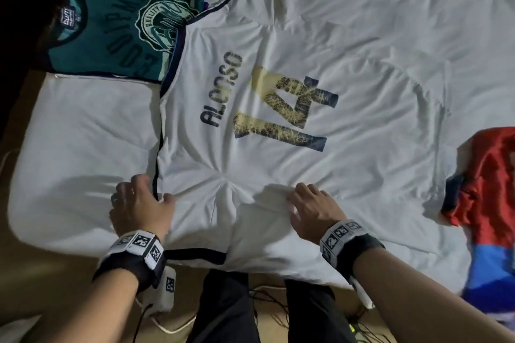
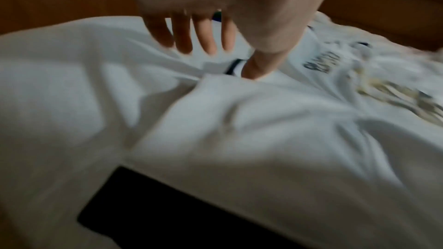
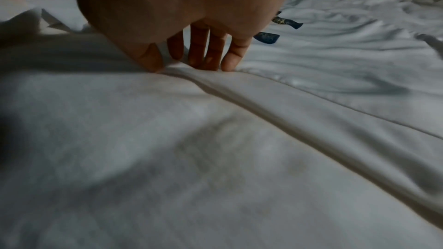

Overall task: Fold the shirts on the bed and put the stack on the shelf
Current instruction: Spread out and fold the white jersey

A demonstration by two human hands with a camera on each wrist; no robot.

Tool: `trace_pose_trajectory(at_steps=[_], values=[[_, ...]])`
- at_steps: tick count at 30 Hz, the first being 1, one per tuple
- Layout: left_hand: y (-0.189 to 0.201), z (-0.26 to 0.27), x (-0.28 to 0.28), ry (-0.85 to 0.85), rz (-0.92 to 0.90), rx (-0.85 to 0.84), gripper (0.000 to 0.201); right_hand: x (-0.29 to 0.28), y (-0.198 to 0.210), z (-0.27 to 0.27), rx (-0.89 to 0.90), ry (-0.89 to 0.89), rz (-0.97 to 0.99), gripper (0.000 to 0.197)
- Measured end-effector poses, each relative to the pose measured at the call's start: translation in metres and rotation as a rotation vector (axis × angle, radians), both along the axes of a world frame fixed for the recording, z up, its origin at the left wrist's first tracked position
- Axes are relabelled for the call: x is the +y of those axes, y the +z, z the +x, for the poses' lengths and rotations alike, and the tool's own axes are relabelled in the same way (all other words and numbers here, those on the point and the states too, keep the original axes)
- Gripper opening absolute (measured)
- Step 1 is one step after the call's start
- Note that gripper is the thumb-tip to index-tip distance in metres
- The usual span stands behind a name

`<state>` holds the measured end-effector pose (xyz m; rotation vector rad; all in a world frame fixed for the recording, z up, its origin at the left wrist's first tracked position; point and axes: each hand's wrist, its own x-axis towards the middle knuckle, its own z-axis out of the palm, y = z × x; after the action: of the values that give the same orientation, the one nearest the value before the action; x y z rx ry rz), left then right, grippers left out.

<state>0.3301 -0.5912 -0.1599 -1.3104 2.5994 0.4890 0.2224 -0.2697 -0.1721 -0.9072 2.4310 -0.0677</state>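
Note:
A white jersey [image 1: 250, 170] printed "ALONSO 14" lies spread back-up across the bed, dark trim along its left side. My left hand [image 1: 150, 195] sits at its near left corner. In the left wrist view that hand [image 2: 230, 58] has its thumb pressed on the jersey [image 2: 263, 120] beside the trim, with the fingers stretched out above the cloth. My right hand [image 1: 301, 203] is at the near middle of the jersey. In the right wrist view its [image 3: 184, 60] thumb and fingertips pinch a raised fold of the cloth [image 3: 215, 139]. A folded green shirt [image 1: 111, 36] lies far left.
A crumpled red and blue shirt [image 1: 485, 189] lies at the right edge of the bed. The white sheet [image 1: 83, 133] is wrinkled all round. My dark-trousered legs [image 1: 223, 309] stand against the near bed edge, with cables [image 1: 264, 295] on the wooden floor.

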Motion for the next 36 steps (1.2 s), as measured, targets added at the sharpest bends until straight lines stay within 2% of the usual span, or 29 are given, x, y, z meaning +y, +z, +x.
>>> trace_pose_trajectory(at_steps=[1, 3, 5, 7, 9, 11, 13, 15, 16, 18, 20, 22, 24, 26, 28, 31, 34, 36], values=[[0.001, -0.005, 0.016, -0.133, -0.053, 0.061, 0.045, 0.013, 0.002, 0.001, -0.001, 0.003, 0.002, 0.035], [-0.005, -0.016, 0.052, -0.515, -0.032, 0.142, 0.052, 0.042, 0.005, 0.004, 0.000, -0.012, 0.023, 0.038], [-0.014, -0.025, 0.084, -0.827, 0.020, 0.077, 0.060, 0.076, 0.007, 0.005, 0.027, -0.049, 0.063, 0.039], [-0.021, -0.034, 0.106, -0.970, 0.030, -0.036, 0.064, 0.113, 0.006, 0.004, 0.044, -0.131, 0.148, 0.041], [-0.024, -0.040, 0.118, -1.032, 0.003, -0.114, 0.048, 0.152, 0.005, 0.003, 0.066, -0.244, 0.227, 0.035], [-0.019, -0.047, 0.121, -1.070, -0.006, -0.192, 0.026, 0.178, 0.012, 0.001, -0.037, -0.324, 0.254, 0.027], [-0.006, -0.056, 0.125, -1.090, -0.019, -0.323, 0.009, 0.193, 0.022, -0.003, -0.137, -0.285, 0.301, 0.026], [0.003, -0.066, 0.133, -1.105, -0.041, -0.334, 0.025, 0.201, 0.028, -0.011, -0.141, -0.260, 0.259, 0.041], [0.007, -0.072, 0.139, -1.105, -0.038, -0.305, 0.032, 0.199, 0.032, -0.019, -0.100, -0.265, 0.199, 0.051], [0.004, -0.083, 0.154, -1.106, -0.038, -0.206, 0.043, 0.198, 0.025, -0.032, 0.033, -0.267, 0.090, 0.057], [-0.006, -0.092, 0.173, -1.084, -0.018, -0.153, 0.055, 0.196, 0.018, -0.041, 0.096, -0.271, 0.121, 0.059], [-0.011, -0.102, 0.194, -1.065, 0.005, -0.148, 0.062, 0.205, 0.008, -0.041, 0.061, -0.288, 0.209, 0.063], [-0.014, -0.112, 0.211, -1.057, 0.002, -0.158, 0.062, 0.221, 0.005, -0.039, 0.064, -0.332, 0.235, 0.055], [-0.012, -0.125, 0.224, -1.038, -0.011, -0.154, 0.064, 0.231, 0.008, -0.056, 0.171, -0.337, 0.170, 0.046], [-0.016, -0.141, 0.236, -1.039, -0.006, -0.139, 0.070, 0.230, 0.008, -0.092, 0.258, -0.250, 0.091, 0.043], [-0.026, -0.166, 0.251, -0.987, 0.007, -0.154, 0.078, 0.225, 0.002, -0.155, 0.247, -0.107, 0.085, 0.052], [-0.035, -0.184, 0.262, -0.876, -0.001, -0.187, 0.078, 0.239, -0.007, -0.210, 0.158, -0.224, 0.222, 0.042], [-0.037, -0.188, 0.269, -0.852, 0.012, -0.187, 0.077, 0.247, -0.008, -0.247, 0.223, -0.321, 0.179, 0.034]])
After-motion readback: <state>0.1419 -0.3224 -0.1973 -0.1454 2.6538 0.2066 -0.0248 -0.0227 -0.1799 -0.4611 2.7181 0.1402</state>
